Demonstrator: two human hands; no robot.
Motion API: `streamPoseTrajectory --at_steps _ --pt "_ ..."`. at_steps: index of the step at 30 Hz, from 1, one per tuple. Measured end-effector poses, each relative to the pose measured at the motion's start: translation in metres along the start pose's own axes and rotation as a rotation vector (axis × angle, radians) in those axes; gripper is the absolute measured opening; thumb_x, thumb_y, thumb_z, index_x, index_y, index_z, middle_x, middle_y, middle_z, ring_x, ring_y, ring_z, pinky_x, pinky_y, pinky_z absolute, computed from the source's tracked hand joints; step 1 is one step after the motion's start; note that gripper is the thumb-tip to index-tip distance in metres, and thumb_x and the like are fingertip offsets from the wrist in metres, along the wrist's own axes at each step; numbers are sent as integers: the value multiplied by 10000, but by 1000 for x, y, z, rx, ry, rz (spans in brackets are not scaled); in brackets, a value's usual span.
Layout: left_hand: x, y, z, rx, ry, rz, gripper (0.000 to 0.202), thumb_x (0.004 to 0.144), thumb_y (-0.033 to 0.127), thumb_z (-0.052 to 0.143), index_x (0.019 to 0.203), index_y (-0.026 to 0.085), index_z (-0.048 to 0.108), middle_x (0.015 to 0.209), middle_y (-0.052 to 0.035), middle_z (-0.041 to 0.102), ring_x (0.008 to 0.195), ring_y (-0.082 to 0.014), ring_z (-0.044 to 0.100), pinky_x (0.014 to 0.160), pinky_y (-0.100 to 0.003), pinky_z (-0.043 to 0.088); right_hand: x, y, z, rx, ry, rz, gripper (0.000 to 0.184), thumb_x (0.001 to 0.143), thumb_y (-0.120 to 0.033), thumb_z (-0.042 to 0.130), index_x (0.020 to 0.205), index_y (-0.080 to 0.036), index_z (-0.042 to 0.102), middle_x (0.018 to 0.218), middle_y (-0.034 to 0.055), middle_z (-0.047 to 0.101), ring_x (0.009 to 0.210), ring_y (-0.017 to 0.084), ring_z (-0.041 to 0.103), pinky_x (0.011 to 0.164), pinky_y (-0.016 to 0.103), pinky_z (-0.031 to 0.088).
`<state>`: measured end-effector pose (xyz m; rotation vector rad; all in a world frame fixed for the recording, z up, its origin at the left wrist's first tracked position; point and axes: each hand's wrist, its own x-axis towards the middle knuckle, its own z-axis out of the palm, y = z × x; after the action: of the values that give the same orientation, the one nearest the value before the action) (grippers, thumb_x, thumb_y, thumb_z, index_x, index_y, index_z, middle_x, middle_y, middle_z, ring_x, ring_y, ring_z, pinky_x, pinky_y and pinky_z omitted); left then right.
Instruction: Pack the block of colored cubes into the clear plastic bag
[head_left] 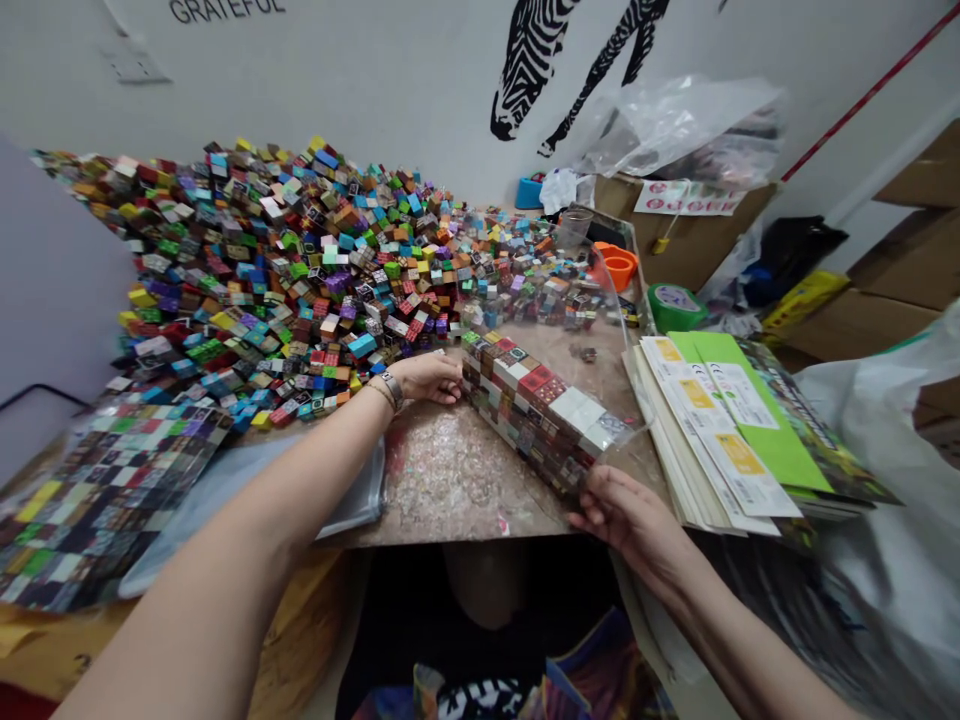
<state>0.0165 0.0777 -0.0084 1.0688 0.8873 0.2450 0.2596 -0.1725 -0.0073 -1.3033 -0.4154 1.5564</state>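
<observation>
A long block of stacked coloured cubes (544, 410) is shown lying aslant on the worn tabletop (450, 480), apparently sheathed in a clear plastic sleeve (600, 300) that rises open beyond its far end. The left hand (429, 378) is laid at the block's far end, fingers (450, 385) loosely curled and pressed against the end cubes; nothing is clasped. The right hand (626, 515) is set at the near end, fingertips (592, 515) spread and touching the lowest row. The step is judged best done by even, opposed pressure from both ends, so that the rows are kept flush and none is buckled upward. Just beyond the left fingers a heap of loose cubes (285, 260) is piled; beside the right fingers a stack of printed cards (720, 430) is spread.
</observation>
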Motion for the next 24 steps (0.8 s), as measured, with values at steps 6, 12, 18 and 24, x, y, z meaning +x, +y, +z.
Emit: streamPoseTrajectory --at_steps 6,12,18,24 --pt "7 -3 -6 -15 -43 -5 218 615 127 805 733 108 622 660 -28 657 571 -100 625 574 -231 542 0 0 -1 4 10 -1 409 584 -418 858 679 -161 554 619 -39 530 522 41 427 706 297 564" --pt "9 -4 -7 -16 -56 25 162 648 84 752 734 99 616 642 -28 652 571 -92 623 597 -231 555 4 0 -7 -21 -37 47 417 581 -421 863 683 -163 551 622 -35 530 534 53 446 735 312 562" --pt "10 -5 -6 0 -52 52 178 650 87 749 663 110 573 613 -32 650 574 -104 638 646 -262 587 6 2 -10 -6 -31 52 407 605 -426 857 705 -168 559 637 -35 543 540 54 452 748 315 565" --pt "11 -3 -9 12 -76 28 202 632 103 780 660 107 580 625 -37 655 598 -114 642 655 -278 592 5 1 -8 -11 -29 60 411 599 -428 861 692 -168 557 628 -35 538 536 54 449 751 319 567"
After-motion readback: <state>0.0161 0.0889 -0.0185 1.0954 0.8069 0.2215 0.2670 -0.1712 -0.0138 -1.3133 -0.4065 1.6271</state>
